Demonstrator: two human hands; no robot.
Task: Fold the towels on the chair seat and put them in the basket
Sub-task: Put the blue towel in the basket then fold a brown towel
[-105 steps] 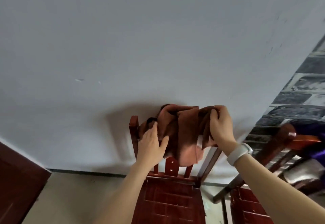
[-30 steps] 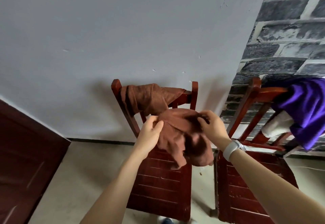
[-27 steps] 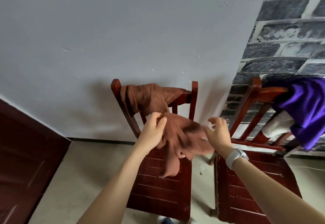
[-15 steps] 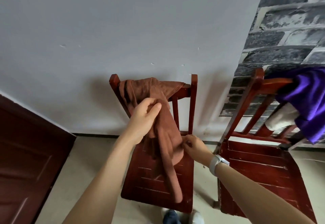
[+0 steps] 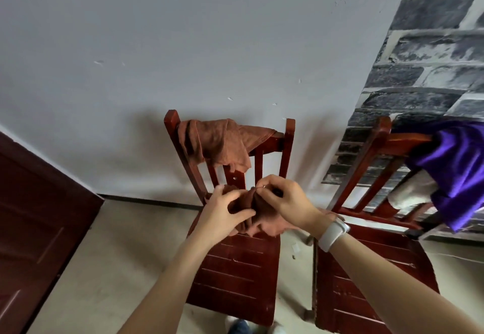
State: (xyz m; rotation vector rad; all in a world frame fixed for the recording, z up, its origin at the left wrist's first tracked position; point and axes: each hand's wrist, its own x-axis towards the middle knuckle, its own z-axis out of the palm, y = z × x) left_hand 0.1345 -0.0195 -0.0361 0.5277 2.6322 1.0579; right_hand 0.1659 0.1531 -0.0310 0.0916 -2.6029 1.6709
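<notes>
left hand [image 5: 225, 215] and right hand [image 5: 285, 202] are both pinching the bunched brown towel [image 5: 258, 215] closed-fisted, just above the rear of the chair seat [image 5: 235, 268]. fabric is looking light, soft, limp w/ no stiffness; probably best gripping at corners/hem, since mid-cloth grips are bunching it. second towel [image 5: 220, 142] is hanging on the backrest. basket not in view.

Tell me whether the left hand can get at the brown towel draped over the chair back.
Probably yes, once freed: the left hand now grips the bunched towel, and the draped towel hangs unobstructed just above.
</notes>
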